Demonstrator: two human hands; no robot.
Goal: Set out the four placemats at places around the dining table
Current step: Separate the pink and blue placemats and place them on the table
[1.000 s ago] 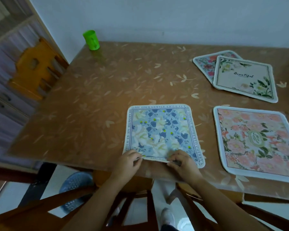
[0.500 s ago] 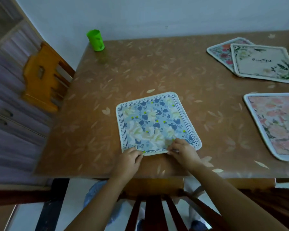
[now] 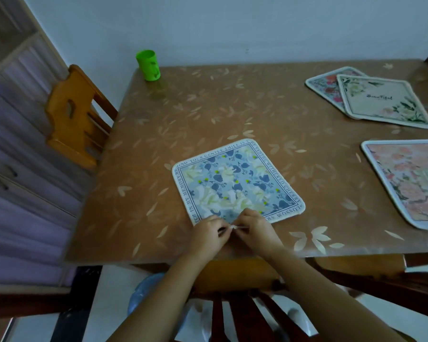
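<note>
Pinching the near edge of the blue placemat (image 3: 237, 183) with both hands (image 3: 231, 230), fingertips meeting, on the table (image 3: 183, 114).

left hand (image 3: 208, 234) | right hand (image 3: 253, 228) | both curled, fingertips meeting, forearms extended

hands (image 3: 235, 232) now together, blue placemat (image 3: 237, 183) turned

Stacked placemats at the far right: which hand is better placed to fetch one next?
Probably the right hand. Both hands pinch the blue placemat's near edge, but the stacked placemats lie far right, on its side.
</note>
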